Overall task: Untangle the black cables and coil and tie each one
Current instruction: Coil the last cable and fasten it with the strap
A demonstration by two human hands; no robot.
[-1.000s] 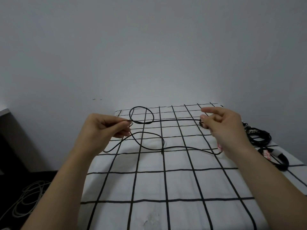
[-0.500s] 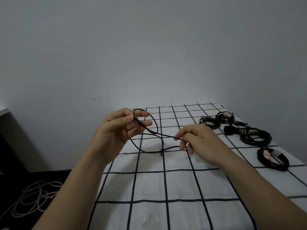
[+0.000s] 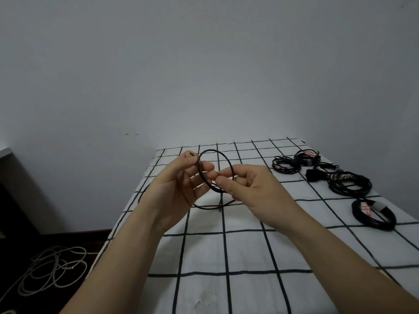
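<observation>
Cable [image 3: 212, 150], thin and black, is standing as an upright loop; my left hand [image 3: 179, 186] is pinching its left side, my right hand [image 3: 251, 189] pinching its bottom edge.

Dim, even light, soft shadows, wide-angle bending at edges, floor corner perhaps underexposed.

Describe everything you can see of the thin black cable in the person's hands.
The thin black cable is slim and smooth-looking, probably rubber-coated. Part forms a round, nearly upright loop in the air: the left hand pinches its left side, the right hand pinches its lower part. The rest sags in a curve onto the checked sheet. Its ends are unclear.
</observation>
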